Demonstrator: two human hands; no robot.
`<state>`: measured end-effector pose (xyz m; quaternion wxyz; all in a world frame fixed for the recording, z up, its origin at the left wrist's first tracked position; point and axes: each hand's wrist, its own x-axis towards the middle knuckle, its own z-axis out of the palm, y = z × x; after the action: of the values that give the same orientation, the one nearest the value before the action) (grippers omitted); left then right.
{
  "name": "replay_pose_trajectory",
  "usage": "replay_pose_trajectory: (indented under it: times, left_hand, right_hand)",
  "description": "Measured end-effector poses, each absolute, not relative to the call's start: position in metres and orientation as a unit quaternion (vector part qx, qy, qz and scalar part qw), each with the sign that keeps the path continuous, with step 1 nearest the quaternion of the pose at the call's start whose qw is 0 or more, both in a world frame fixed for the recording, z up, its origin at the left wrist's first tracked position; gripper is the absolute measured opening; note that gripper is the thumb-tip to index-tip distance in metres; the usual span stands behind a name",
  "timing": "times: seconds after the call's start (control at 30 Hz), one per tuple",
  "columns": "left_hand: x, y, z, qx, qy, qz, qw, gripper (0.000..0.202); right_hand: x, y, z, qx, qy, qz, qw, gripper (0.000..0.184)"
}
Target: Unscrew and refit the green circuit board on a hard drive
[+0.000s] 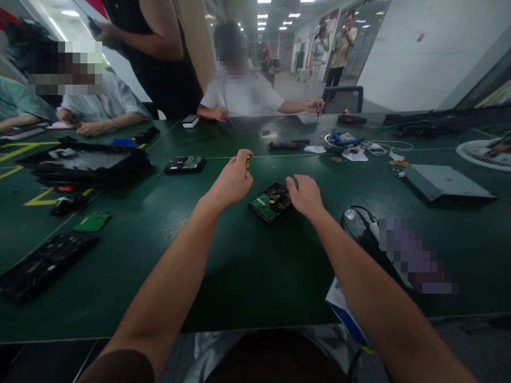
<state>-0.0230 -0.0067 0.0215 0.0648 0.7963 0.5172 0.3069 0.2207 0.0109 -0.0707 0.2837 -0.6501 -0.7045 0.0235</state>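
A hard drive (271,204) with a green circuit board lies on the green table in front of me. My left hand (233,180) is closed round a screwdriver (248,163), of which only part of the yellow and black handle shows. It is held above the table, to the left of the drive and apart from it. At the drive's right edge is my right hand (306,194), its fingers curled and the thumb against that edge. Its fingertips are partly hidden. Another hard drive (184,164) lies farther off to the left.
At left are a black plastic casing (88,162), a green circuit board (92,222) and a long black part (48,263). A metal box (449,183), cables (373,143) and a power strip (377,233) lie at right. A person in white (243,96) sits opposite.
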Motion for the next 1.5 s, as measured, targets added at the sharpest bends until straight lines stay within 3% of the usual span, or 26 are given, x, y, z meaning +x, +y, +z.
replay_pose_trajectory:
  times: [0.13, 0.37, 0.5, 0.73, 1.0, 1.23, 1.37, 1.5]
  left_hand:
    - [-0.025, -0.003, 0.016, 0.804, 0.528, 0.268, 0.057, 0.051]
    - [-0.011, -0.005, 0.001, 0.832, 0.525, 0.169, 0.063, 0.023]
    - [-0.001, -0.005, -0.008, 0.836, 0.516, 0.166, 0.089, 0.039]
    - [-0.012, 0.007, -0.013, 0.837, 0.515, 0.154, 0.098, 0.031]
    - [-0.023, 0.007, -0.009, 0.808, 0.574, 0.032, 0.128, 0.043]
    - [-0.028, 0.007, -0.005, 0.768, 0.598, -0.003, 0.231, 0.042]
    - [-0.032, 0.013, -0.008, 0.803, 0.566, -0.017, 0.188, 0.03]
    - [-0.039, 0.018, -0.011, 0.838, 0.531, -0.035, 0.121, 0.033]
  right_hand:
    - [0.259, 0.024, -0.068, -0.718, -0.635, 0.027, 0.285, 0.041]
    - [0.271, 0.03, -0.08, -0.696, -0.68, 0.104, 0.205, 0.031]
    - [0.271, 0.028, -0.078, -0.678, -0.7, 0.116, 0.191, 0.028]
    - [0.263, 0.027, -0.08, -0.677, -0.706, 0.093, 0.185, 0.018]
    - [0.263, 0.03, -0.085, -0.697, -0.691, 0.054, 0.185, 0.017]
    - [0.261, 0.028, -0.083, -0.695, -0.651, 0.052, 0.3, 0.014]
    - [0.248, 0.023, -0.077, -0.62, -0.684, 0.069, 0.379, 0.01]
    - [0.222, 0.011, -0.067, -0.536, -0.749, 0.092, 0.379, 0.008]
